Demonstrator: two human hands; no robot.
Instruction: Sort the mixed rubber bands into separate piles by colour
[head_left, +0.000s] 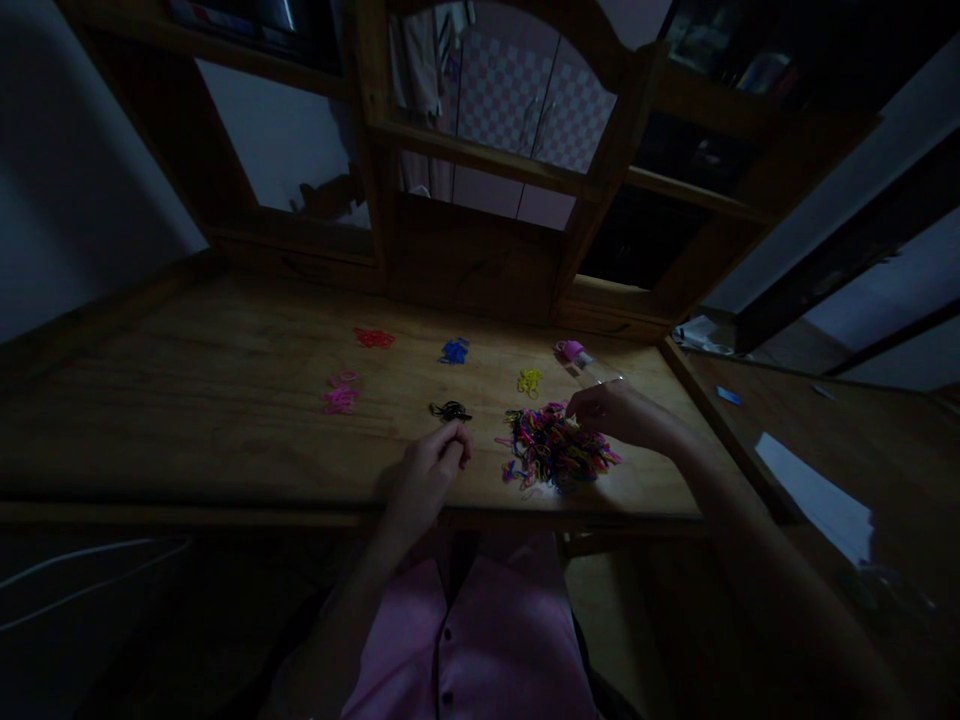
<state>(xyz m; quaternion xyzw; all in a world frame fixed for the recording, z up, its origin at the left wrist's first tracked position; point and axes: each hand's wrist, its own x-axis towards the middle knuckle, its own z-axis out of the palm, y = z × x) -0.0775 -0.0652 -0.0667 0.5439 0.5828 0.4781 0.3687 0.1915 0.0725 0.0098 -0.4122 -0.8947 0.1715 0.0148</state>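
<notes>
A heap of mixed-colour small rubber bands (559, 450) lies on the wooden desk. At its upper right edge is my right hand (611, 412), its fingers pinched down onto the bands; what sits between the fingertips is too small to tell. My left hand (435, 462) rests with curled fingers just below a little pile of black bands (450, 411), and whatever it may hold is hidden. Sorted by colour, more piles lie beyond: pink bands (341, 395), red bands (374, 338), blue bands (454, 350) and yellow bands (529, 382).
Behind my right hand lies a clear container (596, 370) with a pink cap (572, 350). A wooden hutch with a mirror (525, 100) rises at the back of the desk (187, 400). To the right, white paper (814, 495) and a small blue packet (727, 396) lie on another surface.
</notes>
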